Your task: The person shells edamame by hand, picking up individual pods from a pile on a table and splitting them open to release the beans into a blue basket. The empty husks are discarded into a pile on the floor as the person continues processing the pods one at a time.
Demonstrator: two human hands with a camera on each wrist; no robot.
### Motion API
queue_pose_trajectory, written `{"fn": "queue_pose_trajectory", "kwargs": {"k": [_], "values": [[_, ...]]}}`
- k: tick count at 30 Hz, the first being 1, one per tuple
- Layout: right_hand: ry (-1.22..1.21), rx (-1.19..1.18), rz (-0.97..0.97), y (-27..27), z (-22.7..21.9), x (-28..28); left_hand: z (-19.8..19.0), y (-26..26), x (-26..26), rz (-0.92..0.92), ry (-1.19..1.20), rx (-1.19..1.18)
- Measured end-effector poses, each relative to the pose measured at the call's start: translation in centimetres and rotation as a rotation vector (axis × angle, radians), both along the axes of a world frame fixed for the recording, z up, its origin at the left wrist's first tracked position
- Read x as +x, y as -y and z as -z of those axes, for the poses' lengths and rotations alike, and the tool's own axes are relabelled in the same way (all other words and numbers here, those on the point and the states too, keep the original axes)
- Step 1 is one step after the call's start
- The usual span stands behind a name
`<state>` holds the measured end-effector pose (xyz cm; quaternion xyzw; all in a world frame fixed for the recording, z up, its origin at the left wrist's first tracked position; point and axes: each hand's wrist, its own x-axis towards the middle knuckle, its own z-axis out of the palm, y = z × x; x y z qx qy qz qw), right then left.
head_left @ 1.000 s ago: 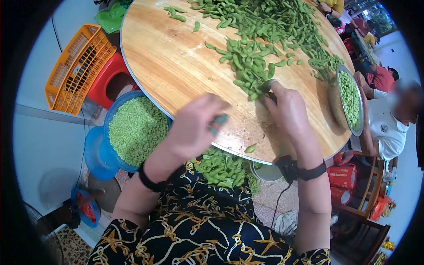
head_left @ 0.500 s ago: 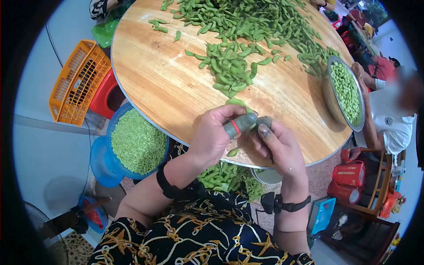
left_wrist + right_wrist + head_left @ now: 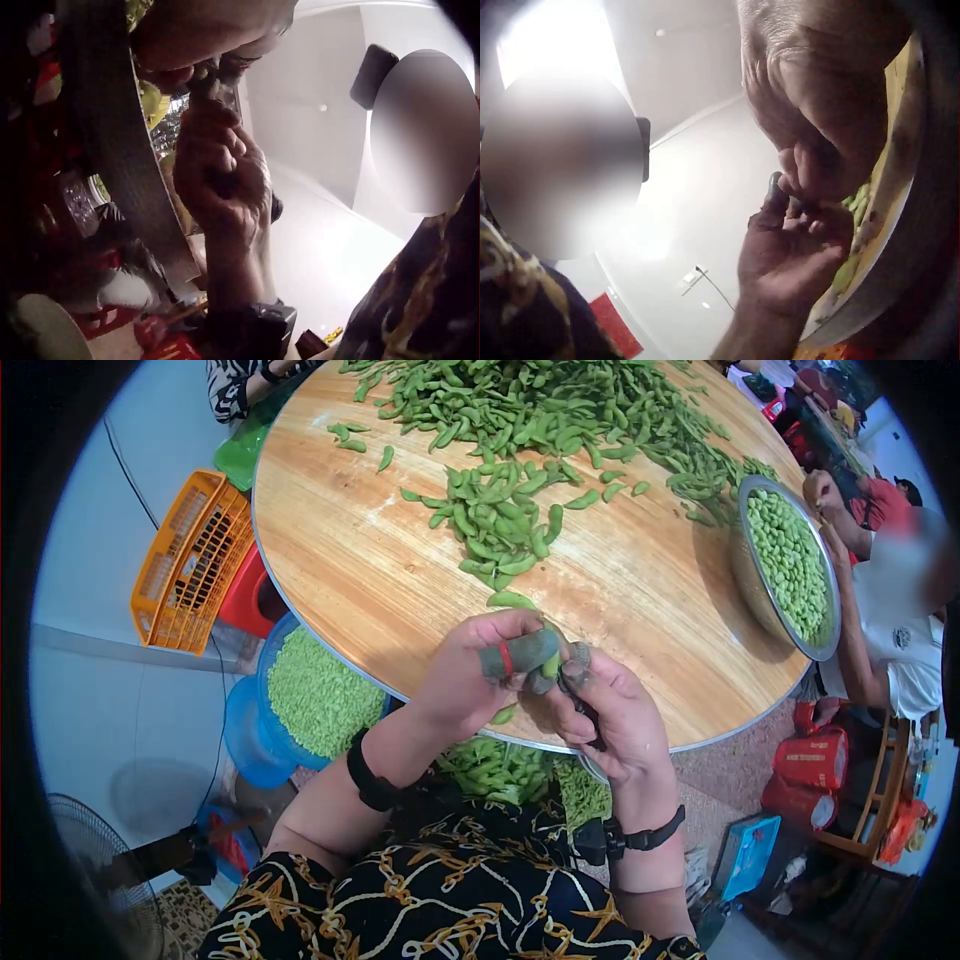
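Just inside the near edge of the round wooden table point(image 3: 350, 560), both hands meet around a green pod point(image 3: 551, 664). The left hand point(image 3: 470, 665), with grey covers on its thumb and finger and a red band on one, pinches the pod from the left. From the right, the right hand point(image 3: 620, 715), its fingertips dark, pinches the same pod; a dark object point(image 3: 590, 722) lies along its curled fingers. Another pod point(image 3: 511, 600) is just beyond the left hand, and a small heap of pods point(image 3: 495, 525) lies farther off. The wrist views show the hands together, the pod unclear.
A large pile of pods point(image 3: 540, 405) covers the far side. A metal bowl of shelled beans point(image 3: 790, 560) stands at the right edge, near a seated person. Left of the table are a blue basket of beans point(image 3: 320, 695) and an orange crate point(image 3: 190, 565). More pods point(image 3: 495, 770) lie below the edge.
The hands, first apart with the right at the small heap, came together and now hold a pod between them. The camera view has shifted slightly.
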<state>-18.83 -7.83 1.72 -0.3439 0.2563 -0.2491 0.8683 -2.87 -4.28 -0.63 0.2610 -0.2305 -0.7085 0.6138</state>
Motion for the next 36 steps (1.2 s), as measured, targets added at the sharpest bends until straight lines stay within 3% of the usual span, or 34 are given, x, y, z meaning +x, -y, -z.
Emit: {"fn": "queue_pose_trajectory", "kwargs": {"k": [2,4,5,7,11,13,15,17,18,20,22,24,26,28,29,31,35,36], "values": [[0.013,0.057,-0.01,0.1,0.7,0.0,-0.1,0.0,0.1,0.023,-0.027,0.001],[-0.126,-0.184,0.028,0.1,1.4,0.0,-0.1,-0.1,0.2,-0.051,0.478,-0.071],[-0.126,-0.18,0.026,0.1,1.6,0.0,-0.5,-0.2,0.2,-0.052,0.477,-0.066],[-0.365,-0.631,0.16,0.3,1.6,0.3,-1.3,-0.1,0.3,-0.028,0.764,-0.09],[-0.444,-0.494,0.115,1.2,0.8,0.0,-0.6,0.0,1.1,0.011,0.664,-0.001],[-0.428,-0.512,0.125,1.0,0.9,0.3,-0.3,0.0,1.2,0.036,0.297,0.041],[-0.411,-0.535,0.137,1.0,0.5,0.5,-1.0,-0.1,1.3,0.036,0.196,0.117],[-0.491,-0.405,0.012,1.1,-0.4,0.3,-1.4,-0.3,1.5,0.041,0.096,0.191],[-0.494,-0.408,0.011,1.0,-0.6,0.4,-1.4,-0.4,1.5,0.039,0.209,0.183],[-0.615,-0.687,0.256,1.0,-0.9,0.8,-1.9,-0.6,1.3,0.042,0.323,0.17],[-0.603,-0.703,0.245,0.8,-0.6,0.8,-2.7,-1.0,0.7,-0.098,1.118,-0.125],[-0.459,-0.699,0.184,0.3,-0.4,1.1,-2.6,-1.3,0.8,-0.073,1.156,-0.147],[-0.503,-0.745,0.206,0.2,-0.3,1.1,-2.6,-1.5,1.3,-0.052,1.191,-0.171],[-0.295,-0.3,0.154,0.2,-0.5,0.6,-2.7,-1.6,2.1,-0.099,1.447,-0.558],[-0.3,-0.301,0.161,-0.1,-0.5,0.9,-2.6,-1.7,2.4,-0.096,1.441,-0.564],[0.171,0.203,0.141,-0.9,-0.3,1.8,-2.2,-1.7,3.0,-0.226,1.395,-0.774],[0.204,0.198,0.228,-1.1,0.8,3.0,-1.5,-1.5,3.3,-0.237,1.191,-0.692],[0.204,0.19,0.234,-1.1,0.5,3.2,-1.3,-1.8,3.1,-0.161,0.923,-0.531]]}}
